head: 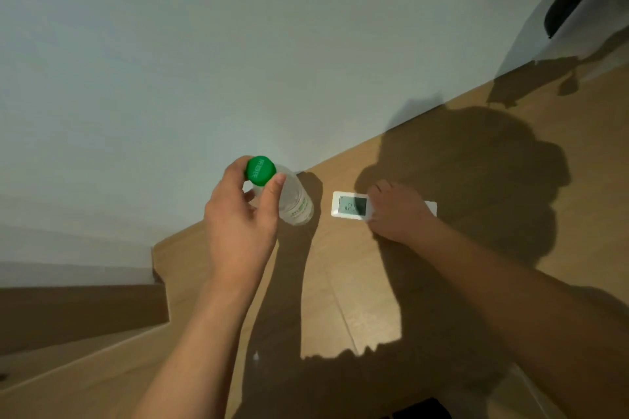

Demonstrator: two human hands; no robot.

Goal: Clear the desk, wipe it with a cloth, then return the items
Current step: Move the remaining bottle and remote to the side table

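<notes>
The clear water bottle (294, 201) stands upright on the wooden bench (340, 299), close to the wall, and the left hand (238, 228) reaches it from the near side: thumb and fingers (274, 194) curl round its neck just under the green cap (260, 171). Just to its right, apart from it, the small white display unit (350, 205) lies flat with its long axis running left to right. The right hand (396, 213) rests over that unit's right half, fingers bent down on it; whether they truly grip it cannot be told. Each hand is nearest its own thing, so both look ready to lift straight up.
</notes>
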